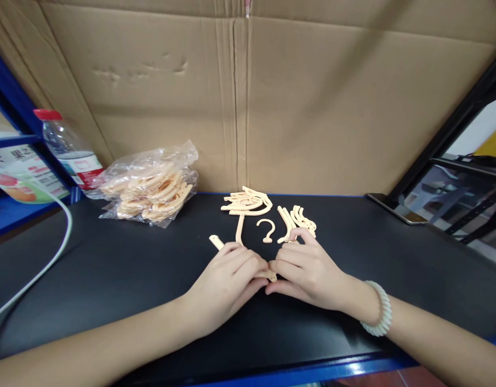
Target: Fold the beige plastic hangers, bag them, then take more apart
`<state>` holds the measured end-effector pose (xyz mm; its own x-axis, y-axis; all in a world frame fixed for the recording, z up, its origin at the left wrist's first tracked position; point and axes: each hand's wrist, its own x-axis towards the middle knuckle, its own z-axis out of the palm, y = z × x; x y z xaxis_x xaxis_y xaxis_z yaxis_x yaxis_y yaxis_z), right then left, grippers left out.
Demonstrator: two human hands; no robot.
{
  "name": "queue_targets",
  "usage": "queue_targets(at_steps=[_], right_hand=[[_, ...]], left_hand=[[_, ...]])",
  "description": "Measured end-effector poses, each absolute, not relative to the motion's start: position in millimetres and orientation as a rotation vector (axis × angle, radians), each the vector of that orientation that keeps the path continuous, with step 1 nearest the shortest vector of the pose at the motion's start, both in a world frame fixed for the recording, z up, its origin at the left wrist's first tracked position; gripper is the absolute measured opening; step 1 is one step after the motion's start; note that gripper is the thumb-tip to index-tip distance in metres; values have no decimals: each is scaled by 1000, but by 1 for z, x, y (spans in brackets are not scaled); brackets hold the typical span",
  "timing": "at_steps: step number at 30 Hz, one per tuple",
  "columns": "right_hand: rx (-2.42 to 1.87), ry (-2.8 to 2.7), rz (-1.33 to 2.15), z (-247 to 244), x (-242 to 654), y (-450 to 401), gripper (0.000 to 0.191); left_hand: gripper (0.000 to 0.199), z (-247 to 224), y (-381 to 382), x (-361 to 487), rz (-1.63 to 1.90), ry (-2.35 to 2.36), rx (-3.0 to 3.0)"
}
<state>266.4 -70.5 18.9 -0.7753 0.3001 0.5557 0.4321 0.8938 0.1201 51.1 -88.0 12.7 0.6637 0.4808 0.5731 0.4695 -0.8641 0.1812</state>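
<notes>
My left hand (234, 279) is closed around a pale beige plastic piece (216, 242); one end sticks out at the upper left, the other shows between my two hands. My right hand (306, 271) pinches at that near end, its fingertips meeting those of my left hand. Just beyond the hands lie a single curved arm piece (240, 228) and a hook piece (267, 232). Several straight-ish arm pieces (287, 221) and a small pile of hooks (303, 219) are beyond my right hand. A heap of beige pieces (248, 202) sits farther back.
On the black table (110, 274), a clear plastic bag (151, 185) of beige parts stands at the back left, near a red-capped bottle (72, 153). A white cable (50, 271) curves at the left. Cardboard (312, 97) forms the back wall; a metal bracket (396, 209) is at the right.
</notes>
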Motion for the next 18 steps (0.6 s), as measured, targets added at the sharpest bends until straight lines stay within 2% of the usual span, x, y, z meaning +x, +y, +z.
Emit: queue_targets(at_steps=[11,18], right_hand=[[-455,-2459,-493,15,265,-69,34],[-425,-2461,-448,16,265,-71,34]], left_hand=[[6,9,-92,52,896,917,2786],[7,10,-91,52,770,961,2819]])
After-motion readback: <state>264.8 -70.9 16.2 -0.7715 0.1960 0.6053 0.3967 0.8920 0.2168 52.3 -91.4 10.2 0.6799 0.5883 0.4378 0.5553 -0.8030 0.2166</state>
